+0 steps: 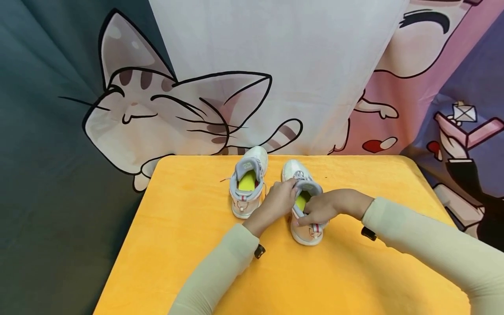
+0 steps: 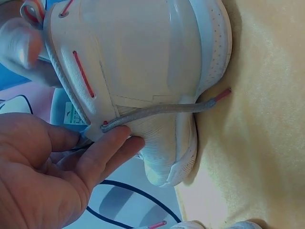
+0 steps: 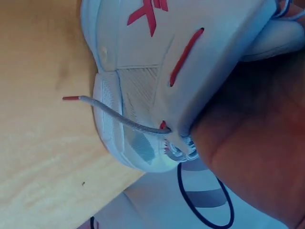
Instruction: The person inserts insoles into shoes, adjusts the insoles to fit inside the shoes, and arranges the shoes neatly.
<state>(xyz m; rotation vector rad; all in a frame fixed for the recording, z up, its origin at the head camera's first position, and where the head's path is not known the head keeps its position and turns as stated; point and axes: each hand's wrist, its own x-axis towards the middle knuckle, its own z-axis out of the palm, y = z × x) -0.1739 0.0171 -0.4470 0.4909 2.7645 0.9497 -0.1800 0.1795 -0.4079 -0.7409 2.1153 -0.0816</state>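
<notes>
A white and pale-peach sneaker [image 1: 306, 235] stands on the yellow table, toe away from me. Its grey-lined opening shows a yellow-green insole [image 1: 302, 201]. My left hand [image 1: 280, 197] pinches the upper edge near the tongue with thumb and fingers. A grey shoelace [image 2: 162, 110] with a red tip hangs beside those fingers in the left wrist view. My right hand [image 1: 326, 205] reaches across the collar, its fingers inside the opening and hidden there. In the right wrist view, another lace end [image 3: 119, 117] hangs down the sneaker's other side.
The matching sneaker [image 1: 246, 210] stands to the left, toe also away, with a yellow-green insole [image 1: 247, 180] inside. Both stand near the back edge of the yellow table [image 1: 189, 245]. Behind it hangs a cloth backdrop [image 1: 315, 52] with cartoon drawings.
</notes>
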